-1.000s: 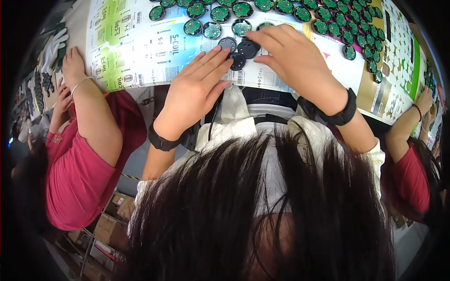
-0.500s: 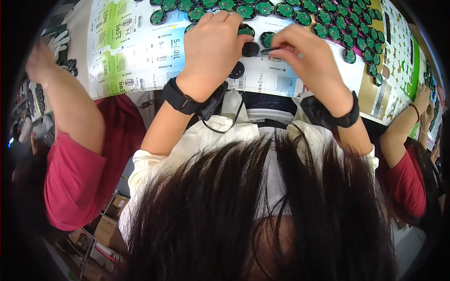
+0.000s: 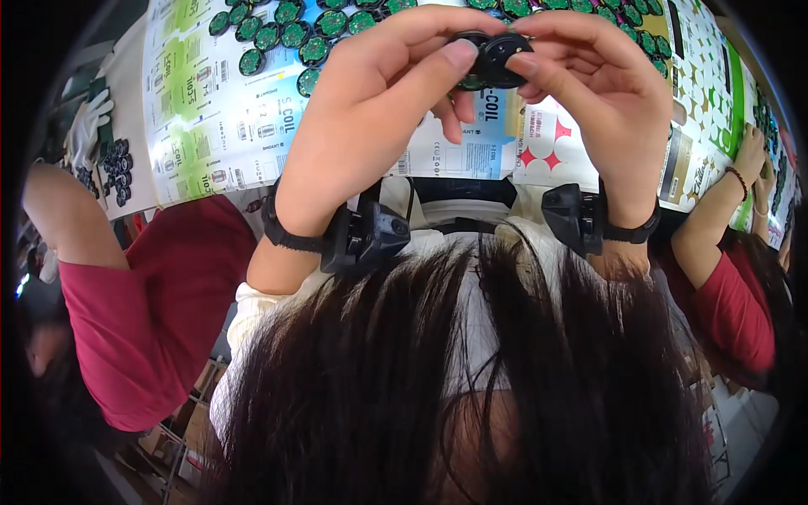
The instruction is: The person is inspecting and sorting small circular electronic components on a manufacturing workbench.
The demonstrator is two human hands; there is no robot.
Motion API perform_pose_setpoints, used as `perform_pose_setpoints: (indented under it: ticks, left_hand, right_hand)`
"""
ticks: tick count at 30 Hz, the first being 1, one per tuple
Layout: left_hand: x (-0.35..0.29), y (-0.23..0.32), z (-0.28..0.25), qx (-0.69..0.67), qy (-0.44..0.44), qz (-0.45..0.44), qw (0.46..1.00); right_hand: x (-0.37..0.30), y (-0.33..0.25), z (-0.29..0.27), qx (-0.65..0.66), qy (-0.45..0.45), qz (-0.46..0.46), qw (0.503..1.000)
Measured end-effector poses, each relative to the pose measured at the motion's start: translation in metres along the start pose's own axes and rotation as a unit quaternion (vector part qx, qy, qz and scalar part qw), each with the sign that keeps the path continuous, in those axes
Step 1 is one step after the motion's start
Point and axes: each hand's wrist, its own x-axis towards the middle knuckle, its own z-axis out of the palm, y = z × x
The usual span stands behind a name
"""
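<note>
Lots of round green boards [image 3: 295, 34] in black rims lie on the printed paper [image 3: 202, 109], so many seem to be in their rims. Two round black pieces [image 3: 503, 71] are up in the air between the hands, and this bit looks unfinished. I can't tell if they are joined. The left hand [image 3: 366, 109] pinches one piece with its thumb on top. The right hand [image 3: 619, 97] pinches the other, thumb and fingers close together.
</note>
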Motion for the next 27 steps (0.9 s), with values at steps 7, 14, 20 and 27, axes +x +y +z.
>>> perform_pose_setpoints:
  ticks: [7,14,20,27]
  left_hand:
    - [0.001,-0.003,0.002,0.015,0.003,0.046,0.999]
    - [0.009,0.008,0.003,-0.056,-0.040,-0.020,0.997]
    - [0.011,0.004,-0.017,-0.018,-0.146,0.054,0.988]
    - [0.020,-0.018,-0.023,-0.212,-0.197,0.087,0.953]
  right_hand:
    - [0.001,-0.017,0.019,-0.246,0.080,-0.169,0.951]
    - [0.009,-0.006,0.015,-0.310,0.099,-0.315,0.892]
    - [0.004,-0.022,0.017,-0.360,0.062,-0.309,0.878]
    - [0.005,-0.017,0.021,-0.343,0.054,-0.308,0.886]
